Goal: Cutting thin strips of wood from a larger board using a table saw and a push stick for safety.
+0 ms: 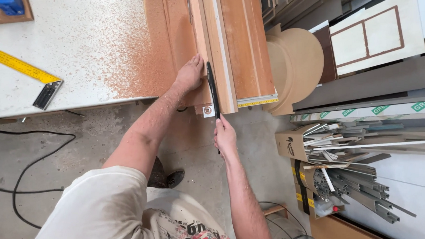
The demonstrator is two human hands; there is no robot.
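1. Workshop floor of grey concrete lies under a white workbench (56,43) dusted with reddish sawdust (133,57).
2. I see the left hand (190,74) pressed flat, fingers spread, on a reddish wooden board (178,35) at the bench edge.
3. I see the right hand (225,137) closed around a thin black tool (212,88), which lies along the board's side.
4. Yellow square ruler (23,71) rests well apart.

I saw a yellow square ruler (23,70) on the white bench top (57,24) w/ reddish sawdust (128,57) beside it — black cable (26,168) on the floor, cardboard box (291,145) of metal profiles (359,190) at right, round MDF discs (295,61) behind.
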